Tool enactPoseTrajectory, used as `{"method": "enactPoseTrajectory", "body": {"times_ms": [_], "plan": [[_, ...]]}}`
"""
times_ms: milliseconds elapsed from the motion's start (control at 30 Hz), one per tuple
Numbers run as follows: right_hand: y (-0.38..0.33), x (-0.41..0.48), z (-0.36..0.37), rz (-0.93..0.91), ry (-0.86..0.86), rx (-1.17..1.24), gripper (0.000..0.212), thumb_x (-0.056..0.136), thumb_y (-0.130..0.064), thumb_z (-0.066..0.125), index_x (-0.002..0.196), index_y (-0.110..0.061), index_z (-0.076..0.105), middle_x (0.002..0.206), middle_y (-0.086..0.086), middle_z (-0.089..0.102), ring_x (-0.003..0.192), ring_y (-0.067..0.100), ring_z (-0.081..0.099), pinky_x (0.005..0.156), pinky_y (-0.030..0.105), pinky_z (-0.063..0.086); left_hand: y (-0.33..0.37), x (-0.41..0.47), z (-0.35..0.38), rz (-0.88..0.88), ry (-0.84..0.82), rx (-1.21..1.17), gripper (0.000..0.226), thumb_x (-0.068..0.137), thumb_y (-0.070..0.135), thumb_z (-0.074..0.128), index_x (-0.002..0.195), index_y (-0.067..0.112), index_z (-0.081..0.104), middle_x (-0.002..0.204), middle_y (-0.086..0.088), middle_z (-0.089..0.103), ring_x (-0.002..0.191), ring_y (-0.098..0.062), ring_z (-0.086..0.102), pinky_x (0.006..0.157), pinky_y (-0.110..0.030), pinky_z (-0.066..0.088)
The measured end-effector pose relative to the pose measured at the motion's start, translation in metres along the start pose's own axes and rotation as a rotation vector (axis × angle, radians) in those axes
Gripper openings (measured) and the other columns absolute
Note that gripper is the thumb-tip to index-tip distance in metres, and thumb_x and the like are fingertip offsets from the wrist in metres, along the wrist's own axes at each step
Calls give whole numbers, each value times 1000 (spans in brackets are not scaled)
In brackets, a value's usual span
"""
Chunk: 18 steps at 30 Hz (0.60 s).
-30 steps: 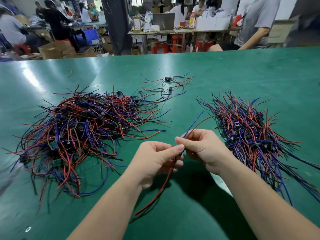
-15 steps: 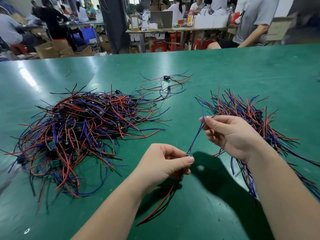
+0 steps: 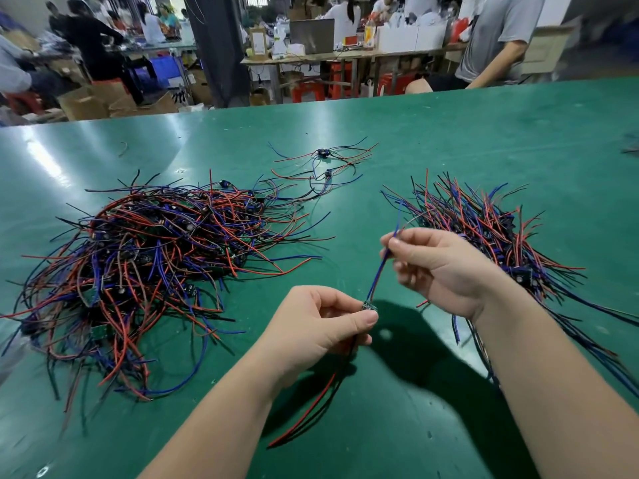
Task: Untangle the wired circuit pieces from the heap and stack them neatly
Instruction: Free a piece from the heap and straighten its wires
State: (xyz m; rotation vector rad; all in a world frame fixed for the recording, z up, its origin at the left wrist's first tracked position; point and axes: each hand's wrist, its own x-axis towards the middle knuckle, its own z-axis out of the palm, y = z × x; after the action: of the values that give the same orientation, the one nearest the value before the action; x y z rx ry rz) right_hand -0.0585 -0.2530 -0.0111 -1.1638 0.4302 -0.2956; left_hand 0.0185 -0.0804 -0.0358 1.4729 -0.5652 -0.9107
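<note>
A big tangled heap (image 3: pixel 145 271) of red, blue and black wired circuit pieces lies on the left of the green table (image 3: pixel 449 133). An ordered stack (image 3: pixel 484 233) of such pieces lies on the right. Between them I hold one wired piece (image 3: pixel 378 271) stretched out. My left hand (image 3: pixel 321 330) pinches its small circuit board, with red and black leads hanging below the fist. My right hand (image 3: pixel 439 267) pinches the blue and red leads higher up, just left of the stack.
A few loose wired pieces (image 3: pixel 325 160) lie further back in the middle. Beyond the table's far edge, people sit and stand at other workbenches among cardboard boxes and red stools.
My hands, close together a second ago, have drawn apart. The right hand slid up along the blue and red leads toward the stack, pulling them straight; since half a second ago little has moved.
</note>
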Motion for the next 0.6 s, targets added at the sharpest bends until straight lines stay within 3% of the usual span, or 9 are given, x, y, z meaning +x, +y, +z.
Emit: {"method": "enactPoseTrajectory", "body": {"times_ms": [200,433,600], "plan": [[-12,3,-14,-135,292,249,7,89,-3,57,85,-7,62,62,1,65,50,5,58,50,13,47,-4,0,6,-40,-37,116,11,76,11,79,78,8,68,69,-8,72,64,-18,71,51,-18,49],[-12,1,-12,-174,415,214,5,84,-8,66,80,-10,64,58,1,66,52,11,63,45,16,47,-5,1,1,-64,-21,177,17,75,15,80,84,6,69,72,-8,73,67,-17,72,54,-19,51],[-16,0,-8,-113,491,243,18,85,-11,62,67,-11,58,47,-4,54,41,6,56,37,13,38,-7,4,-3,-46,15,230,17,73,17,82,81,9,68,68,-5,72,63,-14,70,52,-18,49]]}}
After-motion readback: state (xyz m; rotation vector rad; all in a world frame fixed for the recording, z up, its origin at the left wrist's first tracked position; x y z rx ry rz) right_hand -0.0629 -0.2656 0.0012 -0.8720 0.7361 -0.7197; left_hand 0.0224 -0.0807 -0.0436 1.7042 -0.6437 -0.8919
